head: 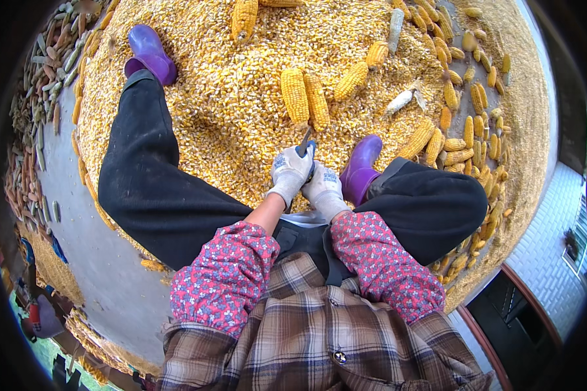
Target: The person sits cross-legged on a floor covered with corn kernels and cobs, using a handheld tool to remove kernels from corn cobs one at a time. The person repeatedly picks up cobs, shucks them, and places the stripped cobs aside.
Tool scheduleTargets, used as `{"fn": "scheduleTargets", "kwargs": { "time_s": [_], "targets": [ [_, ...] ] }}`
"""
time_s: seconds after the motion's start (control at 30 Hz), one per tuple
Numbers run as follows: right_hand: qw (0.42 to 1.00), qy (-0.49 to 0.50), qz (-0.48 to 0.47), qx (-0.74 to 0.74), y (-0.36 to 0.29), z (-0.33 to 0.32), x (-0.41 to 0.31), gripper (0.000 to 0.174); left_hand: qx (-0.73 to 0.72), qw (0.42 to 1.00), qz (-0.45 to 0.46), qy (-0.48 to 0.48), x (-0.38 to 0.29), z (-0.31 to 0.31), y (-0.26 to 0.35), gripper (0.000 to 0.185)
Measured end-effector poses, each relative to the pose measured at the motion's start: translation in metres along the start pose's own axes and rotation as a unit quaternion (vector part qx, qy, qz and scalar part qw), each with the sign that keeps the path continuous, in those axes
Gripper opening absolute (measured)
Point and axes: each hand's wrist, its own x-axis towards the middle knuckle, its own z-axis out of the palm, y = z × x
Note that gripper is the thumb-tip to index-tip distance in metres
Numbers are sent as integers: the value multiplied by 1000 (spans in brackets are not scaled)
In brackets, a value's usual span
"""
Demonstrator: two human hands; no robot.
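Both hands meet in front of my lap in pale knit gloves with blue on the palm side. My left hand [289, 170] is closed on a slim metal-tipped hand tool [304, 140] whose tip points away from me; its exact kind is unclear. Against it rests my right hand [324, 186], its fingers hidden, so its grip cannot be made out. Just beyond the tip two yellow corn cobs [294, 96] lie side by side on a broad heap of loose corn kernels [225, 112]. Another full cob [350, 81] and a stripped cob [399, 102] lie to the right.
My purple boots [151, 54] stand on the kernels, left and right. Many unshelled cobs [457, 156] line the right side. Stripped cobs [49, 58] are piled at far left beside the concrete floor [88, 220]. A white tiled wall [550, 215] rises at right.
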Motion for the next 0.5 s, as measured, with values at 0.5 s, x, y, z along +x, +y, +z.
{"fn": "scheduleTargets", "kwargs": {
  "time_s": [0.5],
  "targets": [
    [997,76,-5,5,2,-26,-31,33,-314,932,-78,-164,35,36,-43,46]
  ]
}}
